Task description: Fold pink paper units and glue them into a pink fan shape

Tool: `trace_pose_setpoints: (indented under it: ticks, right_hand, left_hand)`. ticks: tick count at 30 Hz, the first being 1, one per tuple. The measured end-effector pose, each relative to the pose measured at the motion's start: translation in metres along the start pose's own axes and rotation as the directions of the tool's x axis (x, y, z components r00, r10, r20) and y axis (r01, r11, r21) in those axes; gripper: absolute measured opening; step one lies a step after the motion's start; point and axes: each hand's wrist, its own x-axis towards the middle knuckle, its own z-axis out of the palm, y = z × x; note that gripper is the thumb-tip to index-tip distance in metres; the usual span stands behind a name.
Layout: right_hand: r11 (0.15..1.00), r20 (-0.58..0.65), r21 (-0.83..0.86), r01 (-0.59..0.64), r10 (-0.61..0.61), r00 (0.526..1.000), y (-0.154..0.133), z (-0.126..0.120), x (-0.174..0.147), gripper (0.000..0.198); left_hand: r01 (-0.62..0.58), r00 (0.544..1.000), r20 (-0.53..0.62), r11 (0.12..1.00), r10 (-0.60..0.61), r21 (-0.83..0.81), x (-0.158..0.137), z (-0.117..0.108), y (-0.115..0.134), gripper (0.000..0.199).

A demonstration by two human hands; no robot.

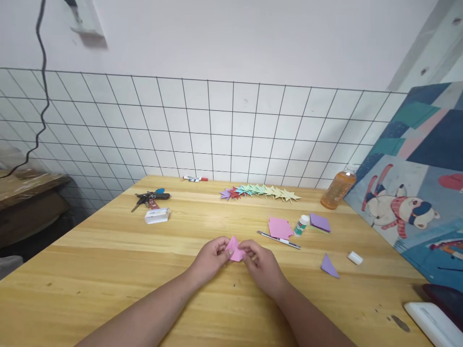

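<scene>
in the head view, the person's left hand (211, 259) pinches the left edge of a folded pink paper (236, 252) between thumb and curled fingers; the right hand (265, 270) pinches its right side with bent fingertips. the paper sits between both hands, its point facing away from the person. just beyond the right hand are a slim pen-like tool (278, 239), pink sheets (279, 227) and a small white-and-green tube (301, 225). the fingertips behind the paper are hidden, and its underside perhaps touches the table (144, 274). well right of the right hand, a white object (434, 320) is cut off by the frame.
</scene>
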Motion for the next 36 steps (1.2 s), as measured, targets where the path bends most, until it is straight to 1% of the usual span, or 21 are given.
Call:
trace_pose_setpoints:
  ticks: [2, 3, 5, 10, 14, 20, 26, 30, 36]
  right_hand:
    - [0.99, 0.024, -0.089, 0.113, -0.112, 0.993, -0.0008, -0.001, -0.0008, 0.041]
    - [0.981, 0.03, -0.122, 0.152, -0.149, 0.988, -0.0008, -0.001, -0.001, 0.045]
    - [0.971, 0.025, -0.159, 0.181, -0.18, 0.983, -0.0001, -0.0004, -0.0008, 0.047]
    - [0.971, -0.001, -0.184, 0.153, -0.156, 0.988, 0.0005, 0.0009, 0.001, 0.035]
    - [0.978, -0.022, -0.157, 0.135, -0.14, 0.99, -0.0011, 0.0001, 0.0012, 0.03]
    - [0.994, -0.058, -0.102, 0.037, -0.043, 0.997, 0.0014, 0.0029, 0.0008, 0.024]
    - [0.995, -0.075, -0.101, -0.006, -0.002, 0.997, -0.0003, 0.0034, 0.0009, 0.011]
    - [0.995, -0.086, -0.099, -0.031, 0.023, 0.996, -0.0016, 0.0025, 0.0023, 0.009]
    - [0.99, -0.094, -0.136, -0.027, 0.014, 0.995, -0.0016, 0.0018, 0.0018, 0.012]
  left_hand:
    - [0.01, 1.0, 0.017, 1.0, -0.01, -0.013, 0.0006, -0.0019, -0.0018, 0.026]
    - [0.01, 1.0, 0.021, 1.0, -0.01, -0.017, 0.0008, -0.0027, -0.0031, 0.026]
    - [0.009, 0.999, 0.036, 1.0, -0.009, -0.017, 0.0013, -0.0039, -0.0055, 0.028]
    - [-0.017, 0.999, 0.03, 1.0, 0.017, 0.0, 0.0009, -0.0024, -0.0059, 0.024]
    - [-0.012, 1.0, 0.014, 1.0, 0.012, 0.005, 0.0008, -0.0025, -0.0058, 0.022]
    - [0.02, 1.0, 0.011, 1.0, -0.02, 0.009, 0.0016, -0.0066, -0.0072, 0.028]
    - [0.01, 1.0, 0.002, 1.0, -0.01, -0.002, 0.0008, -0.0022, -0.0068, 0.028]
    - [-0.006, 1.0, 0.001, 1.0, 0.006, -0.001, -0.0003, -0.0005, -0.0065, 0.028]
    - [-0.037, 0.997, 0.072, 0.999, 0.036, 0.004, -0.0017, -0.0002, -0.0043, 0.03]
